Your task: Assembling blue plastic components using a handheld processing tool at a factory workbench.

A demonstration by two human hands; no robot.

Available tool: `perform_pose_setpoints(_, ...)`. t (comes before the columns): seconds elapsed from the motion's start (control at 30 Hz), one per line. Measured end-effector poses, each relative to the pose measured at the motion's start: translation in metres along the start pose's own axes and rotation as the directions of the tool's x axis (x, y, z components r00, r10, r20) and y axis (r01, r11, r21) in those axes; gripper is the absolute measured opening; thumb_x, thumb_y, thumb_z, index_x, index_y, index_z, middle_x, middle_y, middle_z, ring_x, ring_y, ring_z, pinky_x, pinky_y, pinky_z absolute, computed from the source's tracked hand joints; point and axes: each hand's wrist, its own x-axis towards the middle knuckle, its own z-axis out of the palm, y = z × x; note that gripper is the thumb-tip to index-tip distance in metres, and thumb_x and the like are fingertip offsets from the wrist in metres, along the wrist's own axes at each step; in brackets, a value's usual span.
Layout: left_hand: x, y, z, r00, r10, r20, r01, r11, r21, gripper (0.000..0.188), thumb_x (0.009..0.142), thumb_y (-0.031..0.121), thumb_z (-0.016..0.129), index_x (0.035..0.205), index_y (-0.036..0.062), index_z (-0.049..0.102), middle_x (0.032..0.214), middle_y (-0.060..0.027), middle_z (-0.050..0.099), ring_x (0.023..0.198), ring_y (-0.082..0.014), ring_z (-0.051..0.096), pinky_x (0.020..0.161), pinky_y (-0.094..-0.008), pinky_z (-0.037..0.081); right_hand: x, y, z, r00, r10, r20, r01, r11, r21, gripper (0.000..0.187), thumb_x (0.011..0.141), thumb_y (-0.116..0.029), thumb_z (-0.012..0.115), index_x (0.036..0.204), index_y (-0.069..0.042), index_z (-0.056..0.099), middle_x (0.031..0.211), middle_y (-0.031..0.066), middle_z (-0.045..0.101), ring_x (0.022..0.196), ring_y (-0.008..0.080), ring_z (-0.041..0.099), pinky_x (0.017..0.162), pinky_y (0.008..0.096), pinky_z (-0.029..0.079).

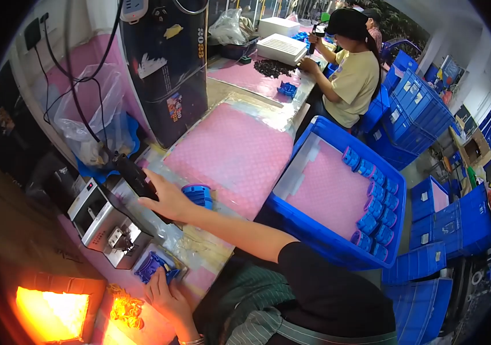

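My right hand (167,197) reaches across the bench and is wrapped around a black electric screwdriver (132,174), which hangs from a dark cable. Nearer to me, my left hand (168,298) has its fingers on a purple-blue plastic part (151,265), which sits in a clear, shallow holder; the fingers partly cover it. Between the two hands stands a silver screw feeder (107,225) with a small metal outlet at its front. A ribbed blue plastic piece (198,195) lies just beyond my right forearm.
To the right, a large blue crate (329,244) holds several blue cylindrical parts (373,208) on pink lining. A cardboard box (84,276) glows orange inside, beside yellow scraps (127,310). Across the bench, a co-worker (352,80) holds a black tool. Blue crates (415,109) stand stacked behind.
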Motion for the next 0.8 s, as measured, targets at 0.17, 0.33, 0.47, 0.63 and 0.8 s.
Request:
perform_pose_setpoints(0.17,-0.006,-0.004,-0.006,1.0,0.002,-0.019,-0.002,1.0,0.008,0.037,0.085,0.013,0.066,0.121,0.0023,0.065,0.119,-0.0106,0.065,0.109,-0.0327,0.057,0.103,-0.0482,0.038,-0.039,-0.025,-0.08,0.975,0.067,0.21,0.103,0.702,-0.705,0.092,0.073,-0.058,0.075,0.142,-0.004,0.045,0.131,0.0237,0.051,0.12,0.04,0.05,0.103,0.0496,0.04)
perform_pose_setpoints(0.33,-0.012,-0.006,-0.009,0.999,-0.014,-0.04,0.017,0.998,0.058,0.035,0.088,0.015,0.065,0.121,0.0033,0.065,0.119,-0.0097,0.065,0.11,-0.032,0.057,0.103,-0.0486,0.039,-0.068,-0.002,-0.091,0.949,0.176,0.262,0.018,0.798,-0.603,0.099,0.067,-0.053,0.081,0.144,-0.005,0.041,0.13,0.0242,0.051,0.121,0.0418,0.05,0.105,0.0481,0.04)
perform_pose_setpoints(0.47,-0.007,-0.003,-0.01,0.999,-0.046,-0.011,0.045,0.997,-0.061,0.038,0.084,0.008,0.066,0.121,0.0032,0.066,0.12,-0.0121,0.065,0.112,-0.0316,0.057,0.103,-0.0438,0.039,-0.068,0.005,-0.1,0.951,0.09,0.295,0.091,0.832,-0.547,0.097,0.061,-0.038,0.086,0.139,0.0,0.044,0.131,0.0276,0.052,0.125,0.0452,0.047,0.108,0.0478,0.038)
perform_pose_setpoints(0.63,-0.001,0.002,-0.019,0.993,-0.044,-0.109,0.025,0.985,-0.171,0.033,0.082,-0.002,0.068,0.114,0.0046,0.069,0.116,-0.0118,0.066,0.108,-0.0313,0.061,0.095,-0.0432,0.047,-0.062,-0.026,-0.126,0.998,-0.055,0.019,0.053,0.704,-0.709,0.097,0.059,-0.023,0.088,0.142,0.001,0.044,0.134,0.0227,0.052,0.128,0.0393,0.048,0.11,0.0433,0.038)
perform_pose_setpoints(0.8,-0.008,-0.008,-0.036,0.948,-0.227,-0.222,0.125,0.909,-0.397,0.029,0.08,-0.007,0.067,0.108,0.0024,0.07,0.108,-0.0129,0.067,0.101,-0.0311,0.064,0.087,-0.0381,0.052,-0.065,-0.087,-0.068,0.898,-0.128,0.421,0.258,0.928,-0.268,0.095,0.059,-0.018,0.089,0.141,-0.001,0.046,0.132,0.0192,0.054,0.125,0.0364,0.051,0.106,0.0428,0.042)
